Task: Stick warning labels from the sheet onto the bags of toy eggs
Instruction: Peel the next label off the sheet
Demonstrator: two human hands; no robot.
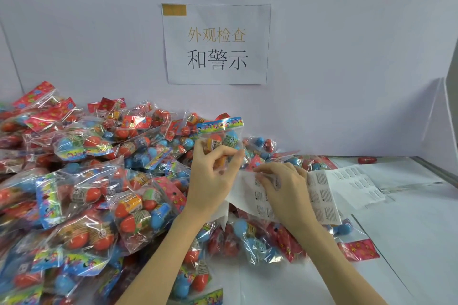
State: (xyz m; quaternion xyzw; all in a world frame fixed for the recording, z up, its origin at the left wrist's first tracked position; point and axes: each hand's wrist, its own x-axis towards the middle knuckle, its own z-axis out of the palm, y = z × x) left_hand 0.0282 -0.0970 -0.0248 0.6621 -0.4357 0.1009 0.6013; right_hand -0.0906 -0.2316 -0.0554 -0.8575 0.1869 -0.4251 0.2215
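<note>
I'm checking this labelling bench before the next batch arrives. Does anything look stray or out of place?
One thing: a lone red toy egg lies loose at the back of the table by the wall, outside any bag and apart from the pile of bags. The label sheet trails across the bench, but that fits the work.

Single view only, head-worn wide-angle camera. Looks forward and slightly down from person's own standpoint, close over white surface (409, 242). Forearms enter from bottom edge; hands sit near frame centre, within arm's reach. Facing wall (99, 20) fills upper half, paper sign (216, 43) on it about square-on. Straight edges bow toward frame borders. No second view to overlap.
</note>
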